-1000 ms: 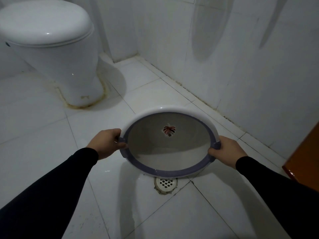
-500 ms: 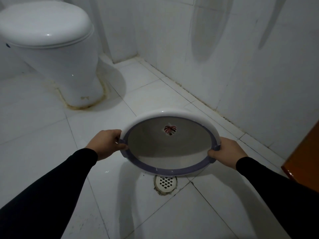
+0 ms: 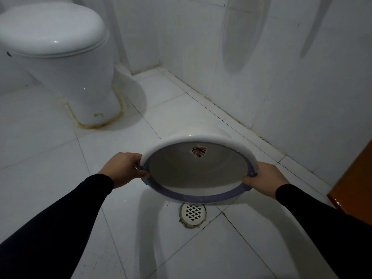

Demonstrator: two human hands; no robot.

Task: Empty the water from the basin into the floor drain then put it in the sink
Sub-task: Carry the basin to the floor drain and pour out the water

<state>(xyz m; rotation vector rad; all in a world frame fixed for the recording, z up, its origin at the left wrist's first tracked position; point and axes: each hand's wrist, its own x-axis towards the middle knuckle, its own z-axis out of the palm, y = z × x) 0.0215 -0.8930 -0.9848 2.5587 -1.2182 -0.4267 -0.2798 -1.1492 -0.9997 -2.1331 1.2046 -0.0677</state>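
Observation:
A round white basin (image 3: 198,172) with a purple rim and a small red leaf print inside is held off the floor, tilted steeply with its open side facing me. My left hand (image 3: 123,170) grips its left rim and my right hand (image 3: 263,177) grips its right rim. The basin's lower purple edge hangs just above and behind the round white floor drain (image 3: 192,213). I see no water in the basin. The sink is not in view.
A white toilet (image 3: 60,57) with its lid down stands at the back left. A white tiled wall (image 3: 281,77) runs along the right. An orange-brown wooden edge (image 3: 354,188) juts in at the right. The white floor tiles (image 3: 50,158) look wet near the drain.
The basin has tipped up a little more and risen slightly, showing the whole drain below its rim. Both hands keep their grip.

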